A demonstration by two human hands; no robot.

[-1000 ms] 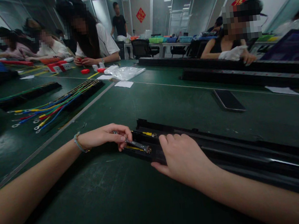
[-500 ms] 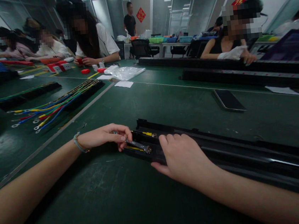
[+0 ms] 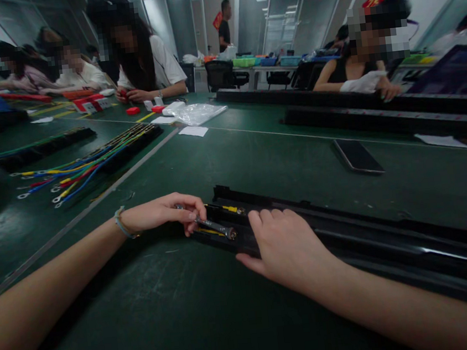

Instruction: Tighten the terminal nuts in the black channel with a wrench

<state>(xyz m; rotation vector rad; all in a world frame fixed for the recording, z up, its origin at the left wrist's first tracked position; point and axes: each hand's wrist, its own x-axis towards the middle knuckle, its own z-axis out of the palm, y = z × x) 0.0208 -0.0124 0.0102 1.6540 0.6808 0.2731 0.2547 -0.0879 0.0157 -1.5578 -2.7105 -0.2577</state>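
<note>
A metal wrench (image 3: 216,228) is pinched in my left hand (image 3: 183,211), its far end around a bolt (image 3: 233,233) inside a long black channel (image 3: 372,227). My right hand (image 3: 284,239) is wrapped over that channel just right of the bolt, gripping it, thumb on the near side. A yellow wire (image 3: 226,208) ends in a lug at a second bolt (image 3: 240,211) behind the wrench. Another yellow wire lies beneath the wrench, partly hidden by my left fingers.
Bundled coloured wires with ring lugs (image 3: 78,172) lie on the green table (image 3: 168,315) at left. A phone (image 3: 358,156) lies at right, before more black channels (image 3: 378,118). A plastic bag (image 3: 197,113) is farther back. People sit across the table.
Both my hands and the wrench look unmoved. In the background, a standing person has moved to the right.
</note>
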